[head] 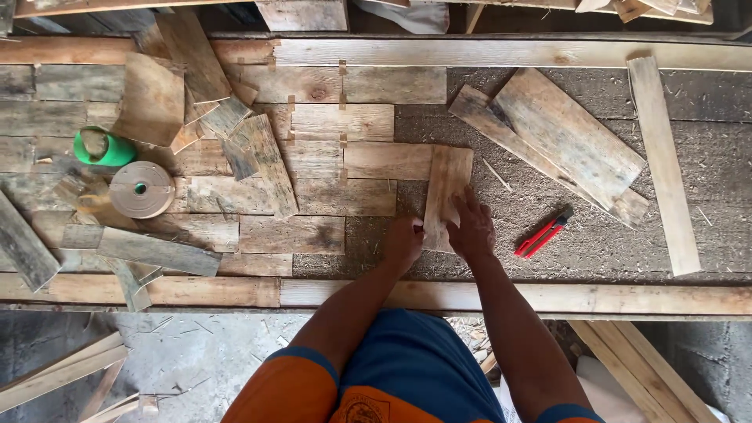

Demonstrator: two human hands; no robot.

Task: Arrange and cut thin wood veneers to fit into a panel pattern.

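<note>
Weathered wood covers most of the surface (pixel 548 235) in front of you, short planks laid edge to edge in rows across its left half, while the right half shows bare, rough chipboard. Your left hand (pixel 403 243) rests against the near left edge of a short pale board (pixel 446 192), fingers curled against the wood rather than wrapped around it. Your right hand (pixel 470 227) lies flat on the same board's near right corner, fingers spread and pressing down, so neither hand truly grips it. That board stands lengthwise away from you, near the middle of the surface, just at the right end of the laid rows and overlapping the bare chipboard.

Just to the right of your right hand, apart from it, a red-handled tool (pixel 543 233) lies on the chipboard. Farther toward the far right corner two long grey planks (pixel 556 141) lie stacked at a slant, and a pale narrow strip (pixel 664 164) runs along the right edge. Toward the left edge you have a roll of brown tape (pixel 142 189) lying flat, a green object (pixel 104 147) just beyond it, and loose offcuts (pixel 188 86) heaped near the far left corner. A long batten (pixel 509 298) lines the near edge
</note>
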